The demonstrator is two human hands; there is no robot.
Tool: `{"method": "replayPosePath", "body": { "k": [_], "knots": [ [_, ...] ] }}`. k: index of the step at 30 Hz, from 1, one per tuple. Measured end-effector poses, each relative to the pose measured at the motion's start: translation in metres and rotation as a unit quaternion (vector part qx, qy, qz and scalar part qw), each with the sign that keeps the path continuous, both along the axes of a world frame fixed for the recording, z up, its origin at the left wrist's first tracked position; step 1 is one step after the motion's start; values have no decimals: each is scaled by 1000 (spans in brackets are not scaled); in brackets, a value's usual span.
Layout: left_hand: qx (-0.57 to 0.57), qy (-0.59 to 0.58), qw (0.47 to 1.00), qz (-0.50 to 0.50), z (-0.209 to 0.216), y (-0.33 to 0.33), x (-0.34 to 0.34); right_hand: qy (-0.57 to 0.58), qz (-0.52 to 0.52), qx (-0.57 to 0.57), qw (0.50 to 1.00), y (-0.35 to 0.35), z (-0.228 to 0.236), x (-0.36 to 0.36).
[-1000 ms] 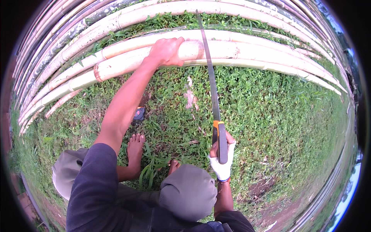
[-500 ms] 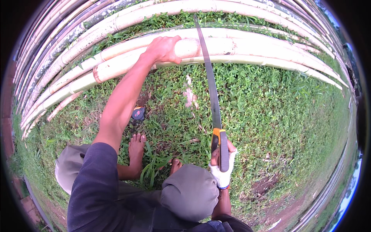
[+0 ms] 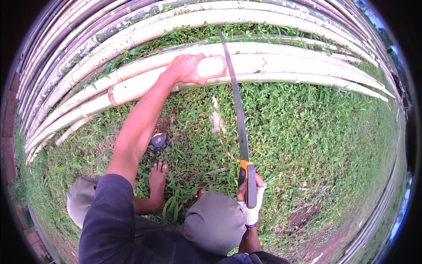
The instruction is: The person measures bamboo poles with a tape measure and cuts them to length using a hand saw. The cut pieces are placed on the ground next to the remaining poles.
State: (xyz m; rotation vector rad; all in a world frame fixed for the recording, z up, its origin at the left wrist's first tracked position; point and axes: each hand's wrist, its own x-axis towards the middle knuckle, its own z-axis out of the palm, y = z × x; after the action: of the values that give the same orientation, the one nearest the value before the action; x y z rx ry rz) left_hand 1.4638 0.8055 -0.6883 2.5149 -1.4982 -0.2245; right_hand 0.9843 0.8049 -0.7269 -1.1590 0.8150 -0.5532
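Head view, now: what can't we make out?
All head view:
- Right hand: some fingers, behind the saw handle.
- Left hand: palm, turned away.
- Right foot: mostly behind the right knee.
- Far poles: cut off by the upper edge.

Saw blade (image 3: 238, 105): plain grey.
Saw handle (image 3: 251, 189): orange and black, dark-grey grip.
Glove (image 3: 252, 216): white, blue-edged cuff.
Thick bamboo pole (image 3: 285, 66): cream-white, one node ringed brown.
Slim front pole (image 3: 92, 107): pale green.
Rear pole (image 3: 90, 43): dark grey, mottled whitish.
Tape measure (image 3: 159, 140): dark blue-grey, orange trim.
Sleeve (image 3: 107, 211): dark navy.
Trousers (image 3: 215, 222): grey.
Grass (image 3: 299, 132): mixed greens.
Bare soil (image 3: 303, 215): brown.
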Motion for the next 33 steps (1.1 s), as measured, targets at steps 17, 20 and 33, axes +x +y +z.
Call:
{"method": "replayPosePath", "body": {
  "k": [17,20,33],
  "knots": [
    [55,35,998,19,1,-18,19,14,6,-92,996,7,13,-1],
    [39,16,998,54,18,-24,28,-29,43,-227,973,-43,32,76],
    [39,22,998,45,9,-7,10,-53,18,-247,967,-8,5,38]
  ]
}}
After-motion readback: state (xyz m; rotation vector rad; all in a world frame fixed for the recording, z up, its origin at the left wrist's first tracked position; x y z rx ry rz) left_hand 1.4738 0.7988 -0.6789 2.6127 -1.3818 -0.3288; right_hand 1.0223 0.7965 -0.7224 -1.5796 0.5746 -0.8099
